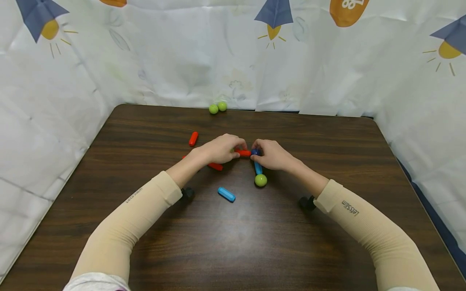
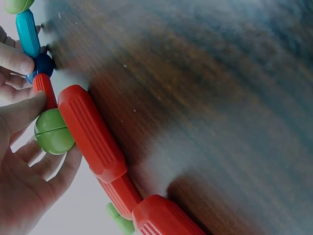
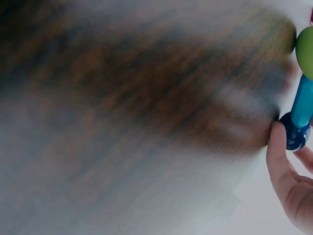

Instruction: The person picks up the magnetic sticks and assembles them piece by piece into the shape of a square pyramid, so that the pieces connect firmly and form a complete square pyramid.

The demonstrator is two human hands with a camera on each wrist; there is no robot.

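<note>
My left hand pinches a short red rod near one end. In the left wrist view, a green ball joins that rod's end, and other fingers of the left hand lie behind it. The right hand grips a dark blue ball at the rod's other end, thumb and fingertips on either side. From the blue ball a light blue rod runs toward the body and ends in another green ball. Both hands work close together over the table.
Several loose red rods lie about the left forearm, one red rod farther back. A light blue rod lies in front. Two green balls sit at the far edge of the brown table. A printed white curtain hangs behind.
</note>
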